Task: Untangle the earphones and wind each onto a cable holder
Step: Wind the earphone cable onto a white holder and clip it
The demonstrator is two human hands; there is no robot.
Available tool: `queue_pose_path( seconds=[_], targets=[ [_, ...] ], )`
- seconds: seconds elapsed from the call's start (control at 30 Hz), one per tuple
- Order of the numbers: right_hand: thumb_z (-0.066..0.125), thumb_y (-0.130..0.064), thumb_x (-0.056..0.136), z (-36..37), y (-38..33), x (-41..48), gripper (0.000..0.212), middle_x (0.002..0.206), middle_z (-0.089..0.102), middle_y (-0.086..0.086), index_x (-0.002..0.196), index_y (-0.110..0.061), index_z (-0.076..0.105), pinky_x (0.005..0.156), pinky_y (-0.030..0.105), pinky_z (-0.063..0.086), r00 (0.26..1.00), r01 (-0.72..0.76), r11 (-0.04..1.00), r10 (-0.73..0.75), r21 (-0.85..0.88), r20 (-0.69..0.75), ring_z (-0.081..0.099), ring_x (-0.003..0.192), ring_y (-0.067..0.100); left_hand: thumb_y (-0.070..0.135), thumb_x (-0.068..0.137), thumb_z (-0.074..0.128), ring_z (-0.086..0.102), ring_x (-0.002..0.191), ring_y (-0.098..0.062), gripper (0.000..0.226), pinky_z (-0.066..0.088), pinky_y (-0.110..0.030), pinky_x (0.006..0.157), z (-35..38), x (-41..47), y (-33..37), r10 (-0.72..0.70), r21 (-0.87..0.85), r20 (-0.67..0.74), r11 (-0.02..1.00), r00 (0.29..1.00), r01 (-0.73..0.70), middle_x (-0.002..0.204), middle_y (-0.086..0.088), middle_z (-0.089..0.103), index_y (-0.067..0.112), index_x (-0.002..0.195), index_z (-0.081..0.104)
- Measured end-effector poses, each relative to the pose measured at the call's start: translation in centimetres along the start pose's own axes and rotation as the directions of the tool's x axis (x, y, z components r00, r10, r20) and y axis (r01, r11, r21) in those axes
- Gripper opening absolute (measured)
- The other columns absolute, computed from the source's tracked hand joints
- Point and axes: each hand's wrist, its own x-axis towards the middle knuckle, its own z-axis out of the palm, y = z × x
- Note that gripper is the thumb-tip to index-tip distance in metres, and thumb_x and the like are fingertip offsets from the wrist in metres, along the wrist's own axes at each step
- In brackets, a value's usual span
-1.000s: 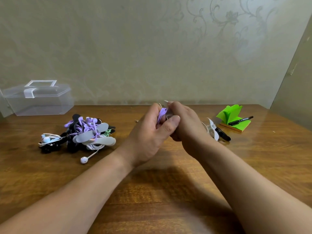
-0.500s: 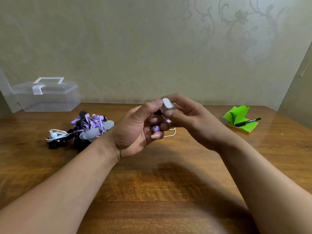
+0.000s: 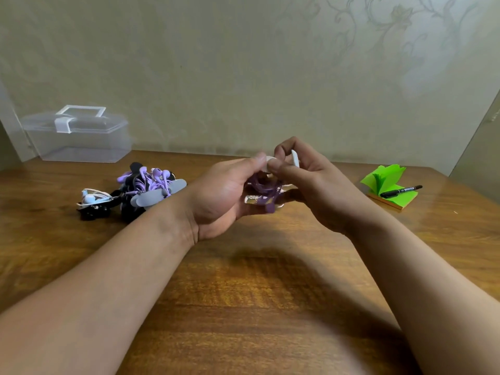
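Note:
Both hands meet above the middle of the wooden table point(image 3: 243, 307). My left hand point(image 3: 219, 196) and my right hand point(image 3: 305, 180) hold a white cable holder point(image 3: 295, 158) between them. Its two white flaps show at the fingertips, and both thumbs and forefingers pinch it. A bundle of purple earphone cable point(image 3: 263, 192) hangs between the palms, with loops and a plug end dangling below. A pile of earphones point(image 3: 146, 190) wound on grey holders lies on the table to the left: purple, black and a white pair point(image 3: 92, 198).
A clear plastic box point(image 3: 78, 133) with a lid handle stands at the back left against the wall. A green sticky-note pad point(image 3: 389, 182) with a black marker point(image 3: 400, 191) on it lies at the right.
The hands have turned the holder, so the purple cable bundle now shows between the palms. The view has shifted slightly.

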Motion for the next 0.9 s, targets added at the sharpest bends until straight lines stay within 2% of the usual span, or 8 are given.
queue_pose_path(
  seconds=[0.17, 0.33, 0.47, 0.57, 0.67, 0.77, 0.83, 0.9],
  targets=[
    [0.058, -0.019, 0.106, 0.0, 0.3, 0.1, 0.022, 0.082, 0.069, 0.003, 0.107, 0.0, 0.046, 0.068, 0.048, 0.053, 1.0, -0.011, 1.0, 0.011, -0.016, -0.016, 0.07, 0.076, 0.035, 0.027, 0.111, 0.041, 0.061, 0.102, -0.033, 0.044, 0.046, -0.043, 0.089, -0.5, 0.1, -0.2, 0.064, 0.138, -0.066, 0.989, 0.996, -0.054, 0.125, -0.034, 0.063, -0.006, 0.133, 0.06],
    [0.057, -0.019, 0.105, 0.3, 0.1, 0.1, 0.011, 0.09, 0.067, 0.022, 0.104, -0.013, 0.047, 0.057, 0.043, 0.049, 1.0, -0.023, 1.0, 0.024, 0.018, -0.009, 0.069, 0.072, 0.038, 0.026, 0.107, 0.052, 0.066, 0.08, -0.032, 0.037, 0.056, -0.043, 0.082, -0.3, 0.3, -0.3, 0.017, 0.058, -0.159, 0.998, 0.987, -0.008, 0.095, -0.023, 0.067, -0.009, 0.117, 0.059],
    [0.057, -0.026, 0.106, 0.6, 0.3, 0.1, 0.018, 0.087, 0.072, 0.016, 0.105, -0.012, 0.046, 0.057, 0.039, 0.051, 0.996, -0.068, 0.975, 0.056, -0.212, -0.065, 0.071, 0.067, 0.032, 0.017, 0.106, 0.055, 0.07, 0.067, -0.031, 0.02, 0.061, -0.04, 0.067, 0.8, 0.6, -1.3, 0.123, 0.168, -0.319, 0.983, 0.94, -0.071, 0.079, -0.017, 0.07, 0.003, 0.092, 0.06],
    [0.052, -0.037, 0.108, 1.3, 0.3, -0.1, 0.023, 0.08, 0.07, 0.005, 0.107, -0.015, 0.046, 0.056, 0.025, 0.049, 0.995, -0.065, 0.912, 0.029, -0.405, -0.094, 0.065, 0.06, 0.009, 0.014, 0.107, 0.054, 0.072, 0.067, -0.033, 0.02, 0.063, -0.05, 0.071, 0.8, 1.0, -1.9, 0.217, 0.286, -0.379, 0.952, 0.9, -0.109, 0.076, -0.019, 0.07, 0.006, 0.09, 0.063],
    [0.046, -0.047, 0.108, 1.9, 0.4, -0.2, 0.029, 0.077, 0.073, -0.003, 0.109, -0.017, 0.045, 0.066, 0.02, 0.047, 0.998, -0.04, 0.875, 0.012, -0.483, -0.059, 0.065, 0.074, 0.002, 0.014, 0.108, 0.05, 0.07, 0.06, -0.033, 0.021, 0.063, -0.05, 0.066, 0.5, 1.0, -1.9, 0.304, 0.432, -0.382, 0.894, 0.873, -0.123, 0.07, -0.015, 0.069, 0.007, 0.093, 0.061],
    [0.042, -0.044, 0.11, 1.7, 0.3, -0.3, 0.024, 0.082, 0.072, -0.009, 0.112, -0.02, 0.042, 0.075, 0.028, 0.049, 1.0, -0.009, 0.86, 0.012, -0.51, 0.002, 0.064, 0.083, 0.001, 0.02, 0.109, 0.049, 0.069, 0.056, -0.026, 0.021, 0.06, -0.045, 0.062, 0.3, 0.9, -1.7, 0.375, 0.567, -0.348, 0.814, 0.859, -0.126, 0.066, -0.003, 0.067, 0.015, 0.09, 0.058],
    [0.042, -0.04, 0.109, 1.3, 0.4, -0.4, 0.018, 0.087, 0.067, -0.01, 0.116, -0.023, 0.042, 0.076, 0.036, 0.05, 1.0, -0.001, 0.86, 0.005, -0.511, 0.006, 0.061, 0.081, 0.003, 0.021, 0.108, 0.051, 0.069, 0.056, -0.028, 0.02, 0.061, -0.053, 0.064, 0.0, 0.8, -1.4, 0.388, 0.574, -0.355, 0.809, 0.851, -0.129, 0.067, -0.003, 0.067, 0.016, 0.09, 0.059],
    [0.043, -0.04, 0.106, 1.0, 0.5, -0.3, 0.022, 0.097, 0.067, -0.003, 0.121, -0.023, 0.046, 0.078, 0.042, 0.052, 1.0, 0.016, 0.913, -0.007, -0.407, 0.023, 0.059, 0.083, 0.01, 0.018, 0.108, 0.051, 0.067, 0.054, -0.032, 0.017, 0.059, -0.061, 0.063, -0.2, 0.8, -1.1, 0.379, 0.529, -0.374, 0.837, 0.846, -0.14, 0.066, -0.003, 0.067, 0.012, 0.094, 0.059]
  ],
)
